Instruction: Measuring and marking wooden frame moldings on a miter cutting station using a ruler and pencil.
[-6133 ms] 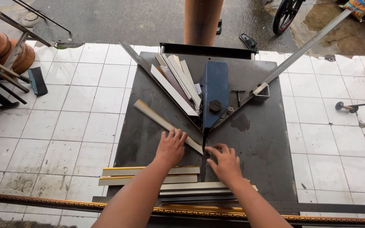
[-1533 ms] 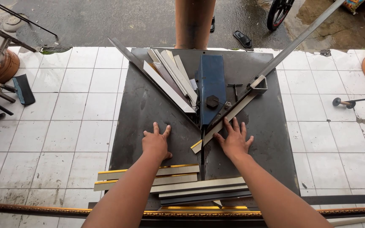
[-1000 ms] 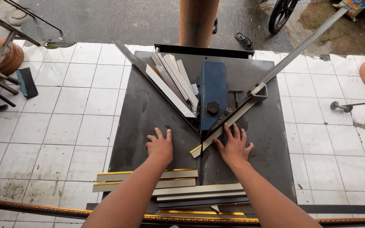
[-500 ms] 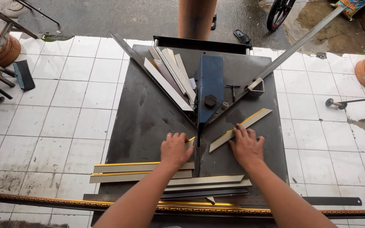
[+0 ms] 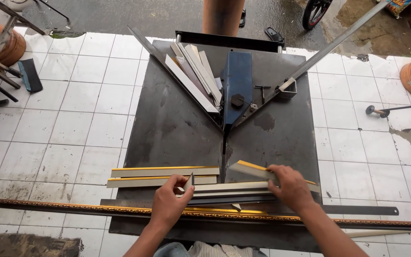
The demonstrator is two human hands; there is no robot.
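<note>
Your right hand (image 5: 291, 188) closes its grip on a mitred, gold-edged moulding strip (image 5: 255, 170), laying it onto the stack of cut strips (image 5: 234, 192) at the near edge of the dark counter (image 5: 177, 123). Your left hand (image 5: 170, 204) pinches a small offcut (image 5: 188, 182) beside two more strips (image 5: 165, 176). Judging by the pile, several pieces are cut; the lengths (image 5: 193, 76) resting beside the blue cutter (image 5: 238, 88) look untouched.

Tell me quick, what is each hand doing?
Left hand: pinching a small offcut.
Right hand: closed on a gold-edged moulding strip.
</note>
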